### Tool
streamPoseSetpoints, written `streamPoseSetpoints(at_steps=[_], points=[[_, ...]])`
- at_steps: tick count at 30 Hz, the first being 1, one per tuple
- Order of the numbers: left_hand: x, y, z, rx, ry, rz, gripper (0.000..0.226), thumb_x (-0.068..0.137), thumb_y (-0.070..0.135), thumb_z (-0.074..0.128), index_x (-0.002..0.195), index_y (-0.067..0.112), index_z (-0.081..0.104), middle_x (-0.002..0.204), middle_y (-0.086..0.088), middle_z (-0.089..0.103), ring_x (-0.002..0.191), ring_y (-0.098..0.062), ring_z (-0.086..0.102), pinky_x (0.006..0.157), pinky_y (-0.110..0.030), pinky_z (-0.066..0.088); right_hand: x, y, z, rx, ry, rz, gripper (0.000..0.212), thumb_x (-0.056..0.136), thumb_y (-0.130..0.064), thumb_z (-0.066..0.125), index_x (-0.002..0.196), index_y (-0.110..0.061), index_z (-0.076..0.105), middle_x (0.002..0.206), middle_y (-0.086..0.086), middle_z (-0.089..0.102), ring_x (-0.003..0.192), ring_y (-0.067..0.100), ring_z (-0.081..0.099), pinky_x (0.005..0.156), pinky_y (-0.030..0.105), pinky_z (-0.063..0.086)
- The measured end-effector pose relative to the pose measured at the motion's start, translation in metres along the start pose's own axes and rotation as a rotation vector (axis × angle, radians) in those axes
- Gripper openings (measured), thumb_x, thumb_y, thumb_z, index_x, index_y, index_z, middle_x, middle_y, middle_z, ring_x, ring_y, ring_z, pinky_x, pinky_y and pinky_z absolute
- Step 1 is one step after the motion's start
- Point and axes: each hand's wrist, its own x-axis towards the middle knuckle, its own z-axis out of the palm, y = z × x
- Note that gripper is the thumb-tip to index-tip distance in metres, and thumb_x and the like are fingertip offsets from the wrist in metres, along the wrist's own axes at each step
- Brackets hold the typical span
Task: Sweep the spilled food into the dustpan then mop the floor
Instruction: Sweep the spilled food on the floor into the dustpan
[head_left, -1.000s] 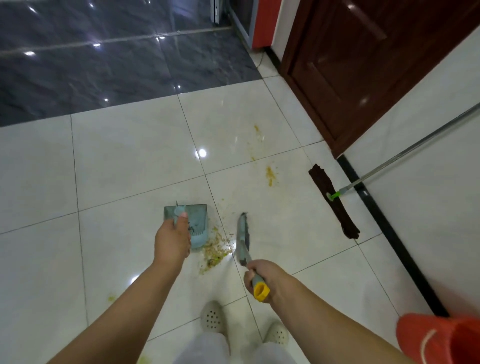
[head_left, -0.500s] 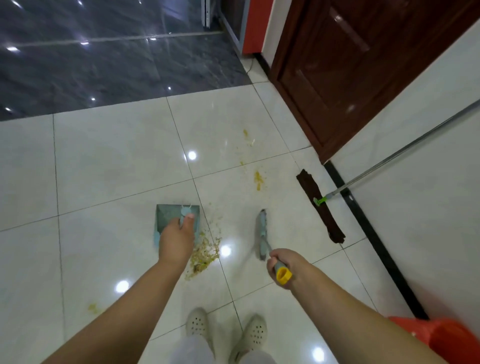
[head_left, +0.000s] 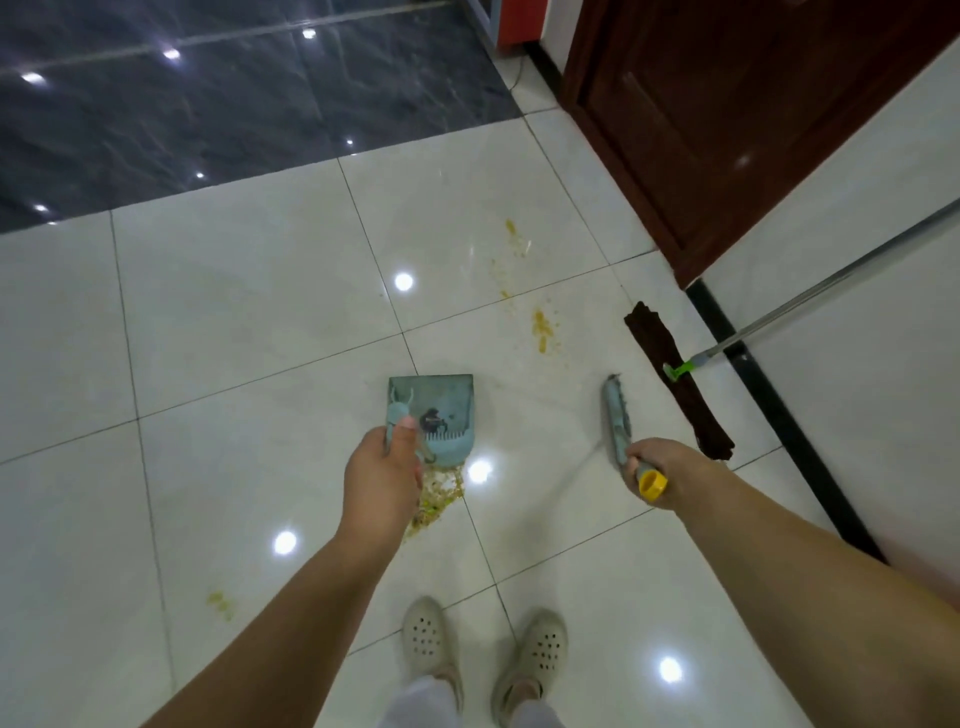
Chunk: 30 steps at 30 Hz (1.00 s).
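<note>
Over on the left there's a small yellow smear of food (head_left: 221, 605) sitting alone on the glossy white tiled floor (head_left: 234, 338), untouched so far. Moving in, the left hand (head_left: 382, 480) has its fingers wrapped round the handle of the pale teal plastic dustpan (head_left: 434, 415), thumb pressed on top. The pan rests on the tiles, and the main heap of yellowish spilled food crumbs (head_left: 436, 496) lies against its near, toothed edge, partly under the wrist. The pan's far lip faces away from the heap, and inside I see only a dark speck or two.

Now the change: a second ago the teal hand brush (head_left: 615, 423) stood right beside that heap; it has swung out to the right, well apart from the pan, streaked with motion. The right hand (head_left: 657, 467) is clamped on its yellow-capped grip. To my eye that's a reach for the next stroke, probably toward the orange-yellow splatter trail (head_left: 540, 330) lying beyond and between pan and brush.

So sweeping is far from done: heap, trail and smear are all on the floor. Far right, the brown flat mop with its metal pole (head_left: 675, 384) leans by the wall beside the dark wooden door (head_left: 727, 130), waiting its turn.
</note>
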Motion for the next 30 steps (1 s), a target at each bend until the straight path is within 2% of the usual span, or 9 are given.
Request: streamPoseSetpoints(at_steps=[5,9,13,15,17,19,23,30], points=[[0.003,0.000,0.006,0.007,-0.028,0.010,0.030,0.096,0.043,0.044,0.081,0.020,0.056,0.058,0.008,0.054,0.041,-0.002,0.047,0.039,-0.017,0.039,-0.014,0.026,0.028,-0.204,0.001,0.037,0.020,0.096,-0.006,0.043,0.077,-0.004,0.043,0.065,0.009,0.043,0.025,0.010,0.042,0.030,0.012,0.038],[0.003,-0.004,0.009,0.031,-0.026,0.017,0.033,0.096,0.046,0.044,0.088,0.016,0.058,0.064,0.003,0.054,0.050,-0.010,0.047,0.046,-0.023,0.038,-0.032,0.057,0.060,-0.343,-0.049,0.056,0.006,0.095,-0.008,0.046,0.098,-0.003,0.049,0.067,0.010,0.050,0.046,0.013,0.048,0.035,0.017,0.041],[0.009,-0.005,0.002,0.055,0.007,0.030,0.035,0.095,0.047,0.043,0.082,0.018,0.055,0.066,0.000,0.052,0.056,-0.015,0.048,0.052,-0.027,0.039,-0.048,0.090,0.092,-0.367,-0.098,0.078,0.018,0.093,-0.006,0.049,0.110,-0.003,0.050,0.072,0.011,0.051,0.044,0.013,0.048,0.038,0.018,0.042],[0.010,-0.003,-0.006,0.058,0.030,0.044,0.035,0.095,0.047,0.043,0.080,0.018,0.054,0.066,-0.001,0.053,0.057,-0.017,0.049,0.054,-0.028,0.040,-0.056,0.100,0.103,-0.318,-0.152,0.121,0.013,0.092,-0.004,0.049,0.105,-0.001,0.049,0.071,0.012,0.050,0.037,0.013,0.047,0.036,0.015,0.041],[0.012,-0.002,-0.010,0.047,0.042,0.053,0.033,0.096,0.045,0.043,0.077,0.020,0.053,0.067,-0.002,0.053,0.058,-0.018,0.049,0.057,-0.029,0.040,-0.062,0.103,0.106,-0.264,-0.192,0.147,0.005,0.093,-0.003,0.048,0.091,0.001,0.047,0.067,0.012,0.047,0.026,0.012,0.044,0.034,0.013,0.040],[0.013,0.000,-0.016,0.041,0.043,0.058,0.034,0.096,0.045,0.043,0.074,0.020,0.050,0.068,-0.004,0.053,0.060,-0.020,0.049,0.061,-0.032,0.040,-0.067,0.101,0.107,-0.242,-0.186,0.139,0.011,0.093,-0.003,0.048,0.083,-0.001,0.045,0.064,0.011,0.046,0.022,0.012,0.042,0.033,0.012,0.040],[0.016,0.002,-0.027,0.016,0.056,0.058,0.036,0.095,0.047,0.044,0.073,0.019,0.049,0.067,-0.005,0.052,0.063,-0.023,0.048,0.062,-0.036,0.040,-0.078,0.091,0.105,-0.153,-0.170,0.108,0.013,0.094,-0.002,0.048,0.081,0.000,0.046,0.062,0.011,0.044,0.020,0.011,0.040,0.032,0.011,0.039],[0.020,0.000,-0.046,-0.003,0.093,0.069,0.033,0.095,0.048,0.042,0.077,0.022,0.050,0.067,-0.002,0.053,0.061,-0.021,0.049,0.063,-0.035,0.041,-0.067,0.046,0.102,-0.089,-0.096,0.042,0.018,0.097,-0.004,0.046,0.079,-0.001,0.043,0.063,0.009,0.041,0.018,0.011,0.038,0.029,0.011,0.037]])
